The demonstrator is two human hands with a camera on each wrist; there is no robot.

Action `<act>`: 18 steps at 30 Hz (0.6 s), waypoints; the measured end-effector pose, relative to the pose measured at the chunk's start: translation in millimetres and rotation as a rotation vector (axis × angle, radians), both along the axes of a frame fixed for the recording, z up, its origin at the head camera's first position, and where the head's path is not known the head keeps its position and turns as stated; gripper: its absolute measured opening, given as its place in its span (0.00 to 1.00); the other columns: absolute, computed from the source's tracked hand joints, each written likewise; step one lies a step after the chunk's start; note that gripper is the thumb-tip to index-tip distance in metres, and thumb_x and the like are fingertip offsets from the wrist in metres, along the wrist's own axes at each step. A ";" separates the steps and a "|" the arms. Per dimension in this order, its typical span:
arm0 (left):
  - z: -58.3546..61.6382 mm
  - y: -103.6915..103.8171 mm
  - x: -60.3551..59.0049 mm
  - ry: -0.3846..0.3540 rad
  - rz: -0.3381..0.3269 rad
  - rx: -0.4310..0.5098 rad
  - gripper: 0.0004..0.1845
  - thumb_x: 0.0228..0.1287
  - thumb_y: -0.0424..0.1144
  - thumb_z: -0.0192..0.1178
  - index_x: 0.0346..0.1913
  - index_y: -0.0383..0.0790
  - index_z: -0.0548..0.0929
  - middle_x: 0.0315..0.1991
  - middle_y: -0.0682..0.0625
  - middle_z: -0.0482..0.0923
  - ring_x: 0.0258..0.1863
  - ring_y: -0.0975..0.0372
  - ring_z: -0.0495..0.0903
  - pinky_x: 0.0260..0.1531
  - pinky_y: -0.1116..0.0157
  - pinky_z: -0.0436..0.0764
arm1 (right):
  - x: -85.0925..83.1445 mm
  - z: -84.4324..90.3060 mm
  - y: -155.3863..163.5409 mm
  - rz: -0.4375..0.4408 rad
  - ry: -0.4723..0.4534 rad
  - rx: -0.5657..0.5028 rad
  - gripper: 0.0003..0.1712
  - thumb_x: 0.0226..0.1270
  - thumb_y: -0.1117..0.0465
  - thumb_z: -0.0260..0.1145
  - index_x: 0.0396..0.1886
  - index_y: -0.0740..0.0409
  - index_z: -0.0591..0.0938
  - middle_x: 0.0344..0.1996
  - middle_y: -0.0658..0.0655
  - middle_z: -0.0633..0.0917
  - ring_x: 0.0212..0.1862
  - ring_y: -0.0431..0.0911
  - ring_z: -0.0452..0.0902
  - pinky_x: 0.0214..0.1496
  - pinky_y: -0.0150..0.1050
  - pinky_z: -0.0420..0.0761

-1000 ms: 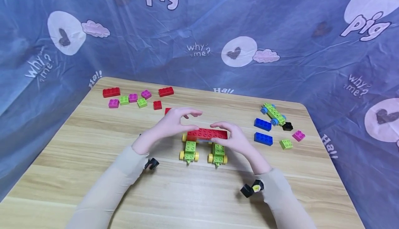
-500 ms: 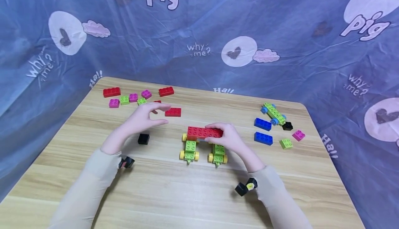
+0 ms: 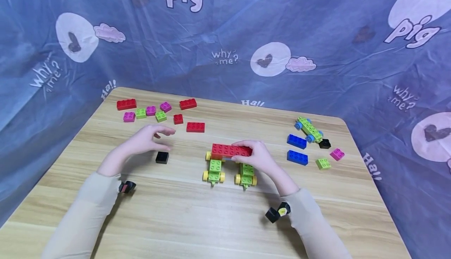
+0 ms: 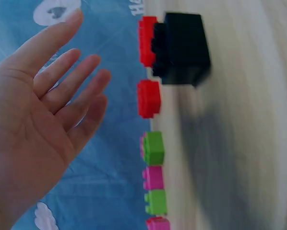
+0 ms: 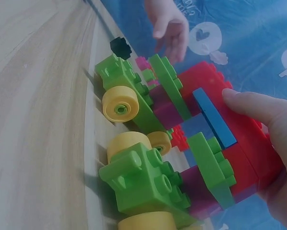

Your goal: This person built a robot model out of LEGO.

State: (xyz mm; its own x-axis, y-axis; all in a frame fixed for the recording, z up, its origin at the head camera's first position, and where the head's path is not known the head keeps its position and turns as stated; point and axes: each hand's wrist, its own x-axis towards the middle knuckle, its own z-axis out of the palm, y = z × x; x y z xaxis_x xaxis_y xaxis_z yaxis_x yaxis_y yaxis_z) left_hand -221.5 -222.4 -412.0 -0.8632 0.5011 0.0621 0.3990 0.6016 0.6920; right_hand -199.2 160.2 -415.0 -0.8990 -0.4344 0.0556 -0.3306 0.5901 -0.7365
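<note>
Brick toy [image 3: 227,151]: stood near the middle of the table [image 3: 218,220] on yellow wheels [image 5: 120,104]; its two green bases [image 5: 141,179] sat side by side under a span of red bricks [image 5: 244,158], apparently laid across to join them.
Right hand [image 3: 259,157]: grasped the span's right end, thumb on the near side, probably to steady it; some fingers were hidden behind the bricks.
Left hand [image 3: 142,139]: released, fingers loosely bent, holding nothing, near a black brick [image 3: 162,157].
Blue piece [image 5: 214,117]: tucked beneath the red bricks, perhaps as a tie; barely a sliver from the head.
Black brick: lay on the table, blurred from the left wrist.
Yellow wheels: one was cut off along the right wrist view's lower edge.
</note>
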 end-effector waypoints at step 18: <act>-21.2 -11.1 5.0 -0.198 -0.073 -0.087 0.34 0.47 0.39 0.77 0.58 0.29 0.79 0.55 0.38 0.82 0.57 0.46 0.78 0.61 0.47 0.73 | -1.7 -3.8 1.1 -0.009 -0.003 -0.015 0.26 0.55 0.53 0.75 0.53 0.57 0.85 0.51 0.59 0.86 0.48 0.49 0.82 0.48 0.39 0.79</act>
